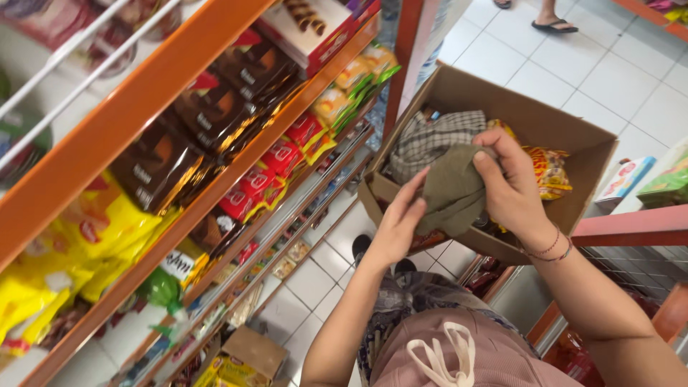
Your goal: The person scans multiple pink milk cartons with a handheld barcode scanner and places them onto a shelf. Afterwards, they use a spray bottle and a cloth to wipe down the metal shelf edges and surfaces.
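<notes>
My left hand (398, 228) and my right hand (510, 188) both grip an olive-green cloth (453, 192) over an open cardboard box (573, 132). The left hand pinches the cloth's lower left edge; the right hand clutches its upper right side. Inside the box lie a grey checked cloth (430, 140) and orange-yellow snack packets (548, 170). Thin bracelets circle my right wrist.
Orange shop shelves (129, 115) at the left carry brown, red and yellow snack packets. A smaller cardboard box (247, 355) of packets sits on the white tiled floor (609, 64). Another person's sandalled feet (553, 23) stand at the top. An orange rack edge (631, 228) runs at the right.
</notes>
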